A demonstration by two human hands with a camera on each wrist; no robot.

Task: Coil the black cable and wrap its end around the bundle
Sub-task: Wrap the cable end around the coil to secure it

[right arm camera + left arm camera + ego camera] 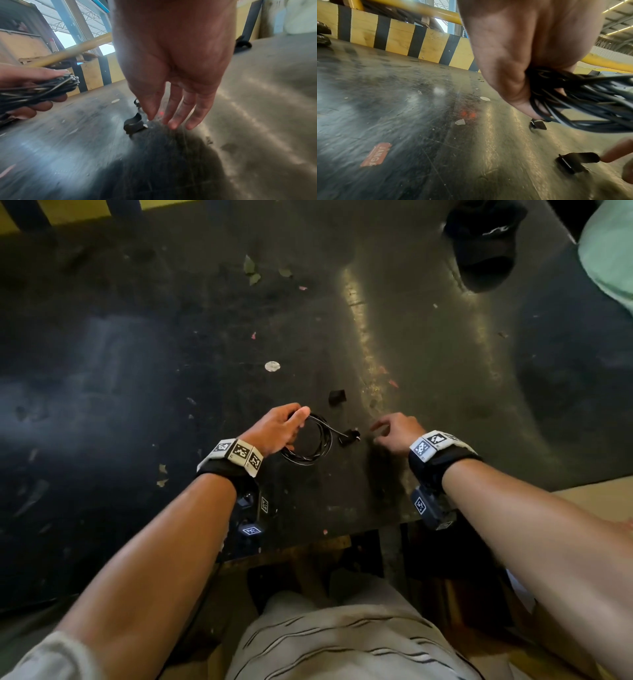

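Observation:
The black cable (310, 441) is wound into a small coil of several loops. My left hand (281, 428) grips it at the upper left, just above the dark table (137, 392); the left wrist view shows the loops (583, 98) bunched under the left hand's (510, 65) thumb. A short tail leads right to a small black strap-like piece (349, 437) lying on the table. My right hand (394, 430) hovers just right of that piece and holds nothing. In the right wrist view its straight fingers (173, 108) point down beside the piece (134, 125).
A second black piece (337, 397) lies a little farther back. A black cap (483, 237) and pale green cloth (609, 251) sit at the far right. A yellow-and-black striped barrier (399, 40) runs along the far edge. Paper scraps and a white disc (272, 366) dot the table.

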